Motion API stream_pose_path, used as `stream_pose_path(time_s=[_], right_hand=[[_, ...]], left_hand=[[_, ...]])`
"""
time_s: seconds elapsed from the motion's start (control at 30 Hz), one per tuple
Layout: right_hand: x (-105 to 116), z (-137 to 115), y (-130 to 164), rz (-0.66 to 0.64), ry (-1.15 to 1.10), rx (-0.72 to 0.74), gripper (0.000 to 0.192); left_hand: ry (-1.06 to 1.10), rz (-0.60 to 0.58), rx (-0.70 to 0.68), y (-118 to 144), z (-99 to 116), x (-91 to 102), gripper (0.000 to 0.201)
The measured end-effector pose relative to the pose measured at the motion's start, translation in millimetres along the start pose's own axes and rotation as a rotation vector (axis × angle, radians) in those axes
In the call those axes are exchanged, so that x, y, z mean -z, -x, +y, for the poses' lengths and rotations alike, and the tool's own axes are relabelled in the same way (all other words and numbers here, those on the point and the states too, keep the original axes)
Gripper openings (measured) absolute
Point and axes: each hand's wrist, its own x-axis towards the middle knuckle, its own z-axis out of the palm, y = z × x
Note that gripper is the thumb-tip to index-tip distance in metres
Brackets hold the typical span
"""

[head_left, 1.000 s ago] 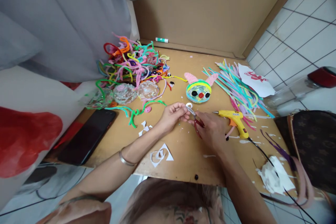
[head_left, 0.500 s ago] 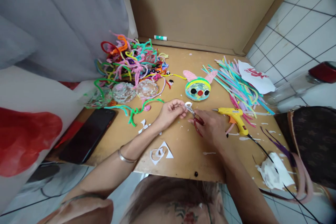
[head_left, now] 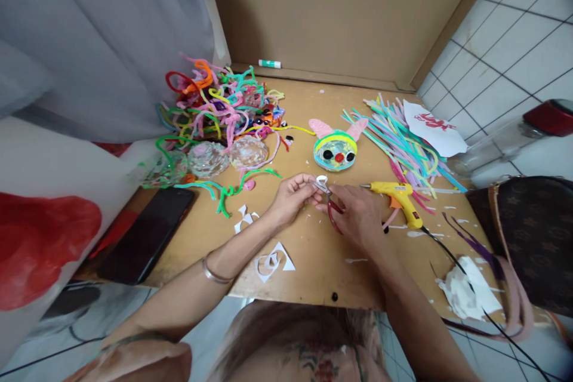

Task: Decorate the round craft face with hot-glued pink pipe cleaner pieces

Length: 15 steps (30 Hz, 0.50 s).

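Observation:
My left hand point(head_left: 295, 196) pinches a small curved piece of white paper point(head_left: 321, 179) above the middle of the table. Scissors with red handles point(head_left: 333, 213) are in my right hand point(head_left: 356, 210), their blades meeting the paper close to my left fingertips. Just beyond both hands lies a round animal face point(head_left: 335, 150) with pink ears, black eyes and a red nose. White paper offcuts point(head_left: 278, 261) lie nearer to me, and smaller scraps point(head_left: 244, 219) are left of my left hand.
A yellow glue gun point(head_left: 396, 194) with a black cord lies right of my right hand. Pipe cleaners point(head_left: 405, 143) spread at the back right, and a tangled colourful pile point(head_left: 224, 101) fills the back left. A phone point(head_left: 145, 236), a bag point(head_left: 526, 239) and a glue stick point(head_left: 269, 64) sit around.
The white paper has turned slightly between my left fingers and the scissor blades. My hands keep nearly the same place; the whole view has shifted a little.

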Motion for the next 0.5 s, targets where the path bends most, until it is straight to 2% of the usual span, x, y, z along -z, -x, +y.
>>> stream_pose_path(time_s=[0.2,0.5], right_hand=[[0.4,-1.4,1.5,0.02,-0.042,-0.02,0.021],[0.4,-2.5,1.6,-0.02,-0.122,-0.081,0.024]], left_hand=[[0.027,-0.008,-0.001,0.2,-1.1,-0.4,0.04],[0.074,-0.017,0.036,1.0,0.4,-1.1,0.037]])
